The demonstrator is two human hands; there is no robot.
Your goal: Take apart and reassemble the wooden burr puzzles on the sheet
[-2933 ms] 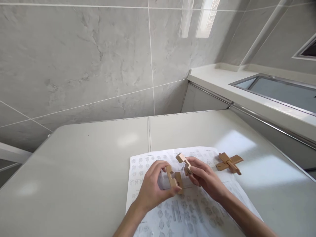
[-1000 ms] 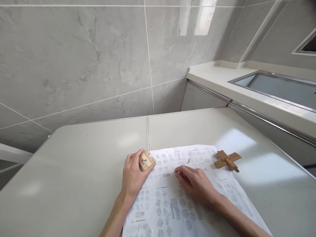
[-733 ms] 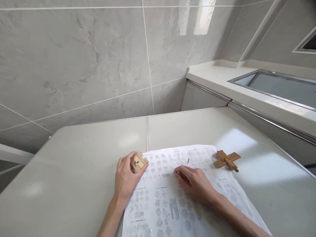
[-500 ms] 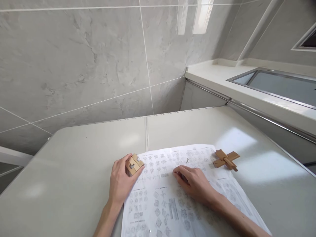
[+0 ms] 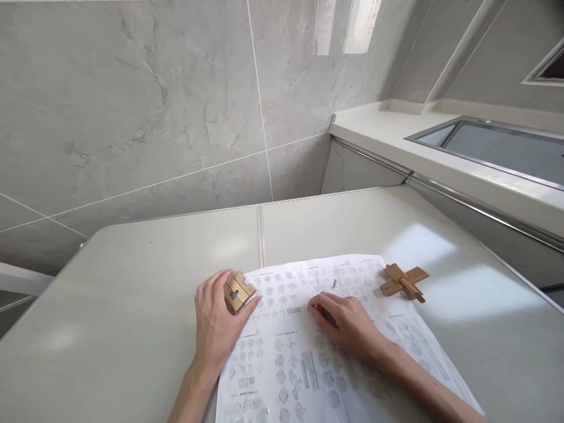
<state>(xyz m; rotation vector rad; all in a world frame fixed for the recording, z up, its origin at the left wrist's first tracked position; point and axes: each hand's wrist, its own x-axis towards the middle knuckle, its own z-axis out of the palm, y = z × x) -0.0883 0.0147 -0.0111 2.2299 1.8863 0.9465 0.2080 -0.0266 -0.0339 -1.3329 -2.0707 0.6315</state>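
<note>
Moved left since the earlier frame: block [image 5: 242,295], joined but visibly gapped, clamped in left hand [image 5: 215,317] at the sheet's [image 5: 274,320] far-left corner; right hand [image 5: 346,320], apart, curled over it, contents hidden; cross [image 5: 402,281], seemingly assembled, at right.

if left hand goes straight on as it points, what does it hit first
The left hand would probably meet the grey marbled tile wall, past the pale glossy table; depth is unclear.

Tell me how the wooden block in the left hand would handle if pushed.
The wooden block looks stiff, being chunky wood. Its visible seams suggest joined pieces that could slip apart. Its flat sides make rolling unlikely.
</note>
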